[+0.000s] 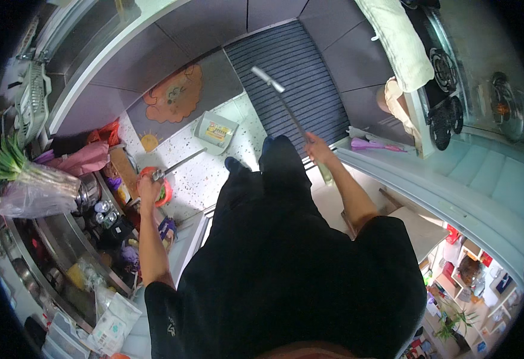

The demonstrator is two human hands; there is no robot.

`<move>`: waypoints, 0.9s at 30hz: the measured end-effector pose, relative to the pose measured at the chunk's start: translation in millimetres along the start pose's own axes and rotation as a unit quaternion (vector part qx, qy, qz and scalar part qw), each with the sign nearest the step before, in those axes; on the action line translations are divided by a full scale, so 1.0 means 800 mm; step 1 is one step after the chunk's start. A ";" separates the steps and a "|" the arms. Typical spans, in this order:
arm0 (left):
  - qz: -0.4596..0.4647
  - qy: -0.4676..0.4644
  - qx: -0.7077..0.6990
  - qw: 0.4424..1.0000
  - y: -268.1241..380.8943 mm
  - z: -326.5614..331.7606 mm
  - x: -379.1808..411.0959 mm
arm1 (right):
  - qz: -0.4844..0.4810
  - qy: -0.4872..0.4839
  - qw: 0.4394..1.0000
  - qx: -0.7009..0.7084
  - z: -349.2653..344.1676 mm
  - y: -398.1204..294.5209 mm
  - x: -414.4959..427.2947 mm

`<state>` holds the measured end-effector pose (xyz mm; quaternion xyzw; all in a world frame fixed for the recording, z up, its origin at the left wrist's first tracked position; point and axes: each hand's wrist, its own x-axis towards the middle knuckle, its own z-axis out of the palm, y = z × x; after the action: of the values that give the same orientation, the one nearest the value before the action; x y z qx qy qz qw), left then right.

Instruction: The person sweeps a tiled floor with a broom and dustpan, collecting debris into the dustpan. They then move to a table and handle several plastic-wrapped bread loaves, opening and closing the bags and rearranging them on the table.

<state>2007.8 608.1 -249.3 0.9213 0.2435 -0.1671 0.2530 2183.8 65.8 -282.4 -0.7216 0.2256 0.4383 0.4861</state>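
My left hand (147, 186) is closed around the upper end of a long-handled dustpan (208, 142). Its grey-green pan, bearing a yellow printed label, rests on the speckled tile floor (190, 184) ahead of my feet. In my right hand (319, 150) is the pole of a long-handled floor tool (294, 117). A narrow pale crossbar forms its head, over the dark ribbed mat (284, 58); whether it is a broom or a squeegee I cannot tell. The pole's pale green end sticks out below my right hand. Beneath my left hand is an orange-red basin (168, 193), partly hidden.
A grey mat with an orange cartoon (174, 96) lies beyond the dustpan. On the left, shelves carry bagged scallions (42, 179), pots and packages. A stove (446, 98) and hanging pale towel (398, 45) are on the right. A sliding-door track (405, 197) runs behind my right arm.
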 end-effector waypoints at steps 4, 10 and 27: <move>0.000 0.032 -0.111 0.993 0.013 0.006 0.005 | -0.040 0.064 0.997 -0.008 -0.069 -0.074 0.063; -0.093 -0.011 -0.388 0.917 0.000 0.045 0.041 | -0.044 0.095 0.988 0.110 -0.149 -0.162 0.205; -0.141 -0.030 0.023 0.989 0.170 0.004 0.098 | 0.072 -0.392 0.913 -0.081 0.006 -0.227 0.147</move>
<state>2144.4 532.1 -233.1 0.8779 0.3592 -0.2347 0.2125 2379.0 159.5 -292.0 -0.5102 0.0323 0.7368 0.4424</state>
